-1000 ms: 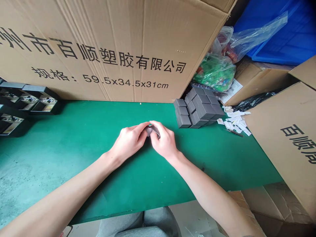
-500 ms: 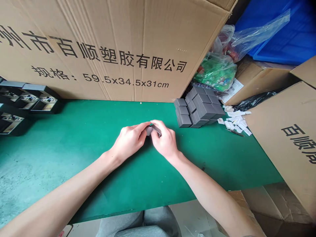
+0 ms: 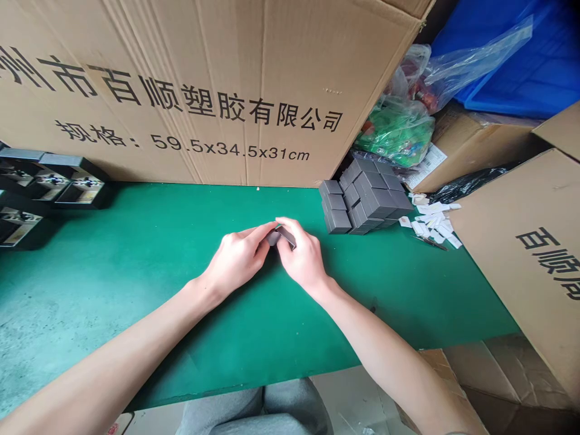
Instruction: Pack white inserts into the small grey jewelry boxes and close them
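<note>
My left hand (image 3: 236, 258) and my right hand (image 3: 301, 256) meet above the green mat (image 3: 149, 254), fingers curled around a small dark grey box (image 3: 286, 237). Most of that box is hidden by my fingers, with only its thin edge and a paler end showing between them. To the right of my right hand stands a stacked block of similar dark grey boxes (image 3: 366, 198), a short way from my fingertips.
A large printed cardboard carton (image 3: 181, 96) stands along the mat's far edge. Black trays (image 3: 54, 184) lie at the left, and white labels (image 3: 429, 222) lie scattered right of the stack. Plastic bags (image 3: 395, 130), a blue crate (image 3: 512, 54) and more cartons fill the right.
My fingers have shifted slightly on the small grey box, and its edge now lies flatter between my hands. The stack and the surroundings have not moved.
</note>
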Available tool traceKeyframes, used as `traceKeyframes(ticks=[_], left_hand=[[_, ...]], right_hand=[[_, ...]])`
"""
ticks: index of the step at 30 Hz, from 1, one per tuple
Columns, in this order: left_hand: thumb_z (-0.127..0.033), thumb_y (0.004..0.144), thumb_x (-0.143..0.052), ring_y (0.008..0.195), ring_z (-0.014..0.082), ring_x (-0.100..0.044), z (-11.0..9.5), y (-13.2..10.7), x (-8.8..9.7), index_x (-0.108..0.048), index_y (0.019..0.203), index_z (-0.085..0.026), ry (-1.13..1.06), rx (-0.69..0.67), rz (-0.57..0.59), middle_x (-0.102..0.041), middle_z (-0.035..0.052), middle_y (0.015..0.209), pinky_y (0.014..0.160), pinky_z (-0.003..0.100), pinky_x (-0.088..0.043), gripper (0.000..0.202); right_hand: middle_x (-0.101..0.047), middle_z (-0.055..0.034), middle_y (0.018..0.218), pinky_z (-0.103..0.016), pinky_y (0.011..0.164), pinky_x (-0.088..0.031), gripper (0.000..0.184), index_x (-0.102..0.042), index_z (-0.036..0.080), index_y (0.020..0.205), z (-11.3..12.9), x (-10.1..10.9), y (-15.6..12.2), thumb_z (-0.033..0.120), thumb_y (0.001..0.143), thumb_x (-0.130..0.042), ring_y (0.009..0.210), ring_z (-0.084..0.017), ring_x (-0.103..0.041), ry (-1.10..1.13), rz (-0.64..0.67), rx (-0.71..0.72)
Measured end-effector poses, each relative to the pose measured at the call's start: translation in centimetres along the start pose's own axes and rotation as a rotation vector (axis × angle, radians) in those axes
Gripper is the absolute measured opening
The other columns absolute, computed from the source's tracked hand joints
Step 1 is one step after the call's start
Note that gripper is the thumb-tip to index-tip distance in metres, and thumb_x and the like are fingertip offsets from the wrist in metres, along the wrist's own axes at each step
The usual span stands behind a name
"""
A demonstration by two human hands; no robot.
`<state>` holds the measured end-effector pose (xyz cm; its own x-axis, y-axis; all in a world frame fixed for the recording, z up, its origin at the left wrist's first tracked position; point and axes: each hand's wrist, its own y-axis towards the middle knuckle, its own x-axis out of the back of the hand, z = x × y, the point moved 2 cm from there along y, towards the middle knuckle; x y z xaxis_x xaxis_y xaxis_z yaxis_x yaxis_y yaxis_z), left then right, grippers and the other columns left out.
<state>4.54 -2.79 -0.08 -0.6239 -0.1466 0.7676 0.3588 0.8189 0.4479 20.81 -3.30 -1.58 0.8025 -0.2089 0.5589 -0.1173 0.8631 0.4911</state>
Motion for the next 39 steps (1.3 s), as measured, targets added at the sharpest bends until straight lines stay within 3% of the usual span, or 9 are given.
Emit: traceKeyframes(ticks=[7, 13, 19, 27, 33, 39], left_hand=[[-0.018, 0.096, -0.05, 0.093, 0.0222, -0.08, 0.1, 0.1, 0.0, -0.068, 0.131, -0.018, -0.027, 0.008, 0.022, -0.08, 0.0076, 0.116, 0.077, 0.028, -0.061, 0.04], [-0.009, 0.092, -0.048, 0.103, 0.0208, -0.078, 0.2, 0.0, -0.2, -0.063, 0.138, -0.017, -0.06, 0.011, 0.026, -0.077, 0.0076, 0.125, 0.086, 0.027, -0.06, 0.049], [-0.009, 0.093, -0.046, 0.108, 0.0213, -0.076, 0.3, 0.0, -0.3, -0.063, 0.139, -0.02, -0.069, 0.022, 0.028, -0.076, 0.0062, 0.129, 0.091, 0.029, -0.06, 0.05], [-0.008, 0.089, -0.051, 0.103, 0.0208, -0.076, -0.4, 0.4, 0.3, -0.066, 0.133, -0.017, -0.124, 0.059, 0.04, -0.078, 0.0068, 0.123, 0.09, 0.028, -0.058, 0.048], [-0.006, 0.084, -0.053, 0.094, 0.0188, -0.075, -0.8, 0.5, 0.5, -0.066, 0.13, -0.018, -0.149, 0.118, 0.028, -0.079, 0.0047, 0.115, 0.082, 0.026, -0.057, 0.049], [-0.005, 0.088, -0.046, 0.096, 0.0197, -0.074, -0.4, 0.4, 0.3, -0.065, 0.132, -0.017, -0.058, 0.027, 0.03, -0.076, 0.0076, 0.12, 0.08, 0.028, -0.056, 0.049]], right_hand=[[-0.076, -0.0042, 0.117, -0.034, 0.094, -0.062, 0.043, -0.059, 0.025, 0.134, -0.4, -0.2, 0.0, 0.015, 0.093, -0.052, 0.106, -0.02, -0.074, -0.019, -0.008, 0.019], [-0.071, -0.0063, 0.126, -0.034, 0.099, -0.06, 0.059, -0.054, 0.024, 0.145, -0.3, -0.4, 0.2, 0.007, 0.089, -0.046, 0.114, -0.02, -0.069, -0.063, 0.042, 0.06], [-0.072, -0.0063, 0.123, -0.033, 0.097, -0.061, 0.059, -0.054, 0.025, 0.146, -0.4, -0.4, 0.2, 0.006, 0.09, -0.045, 0.11, -0.02, -0.07, -0.071, 0.033, 0.06], [-0.071, -0.0063, 0.125, -0.035, 0.097, -0.061, 0.064, -0.049, 0.027, 0.151, -0.4, -0.4, 0.2, 0.008, 0.09, -0.048, 0.11, -0.021, -0.069, -0.093, 0.05, 0.068], [-0.07, -0.0071, 0.124, -0.033, 0.098, -0.06, 0.061, -0.054, 0.024, 0.147, -0.3, -0.3, 0.2, 0.006, 0.089, -0.047, 0.111, -0.02, -0.069, -0.06, 0.014, 0.088], [-0.069, -0.0065, 0.128, -0.029, 0.1, -0.058, 0.058, -0.057, 0.023, 0.142, 0.0, -0.2, 0.1, 0.004, 0.088, -0.046, 0.115, -0.018, -0.068, -0.05, -0.024, 0.102]])
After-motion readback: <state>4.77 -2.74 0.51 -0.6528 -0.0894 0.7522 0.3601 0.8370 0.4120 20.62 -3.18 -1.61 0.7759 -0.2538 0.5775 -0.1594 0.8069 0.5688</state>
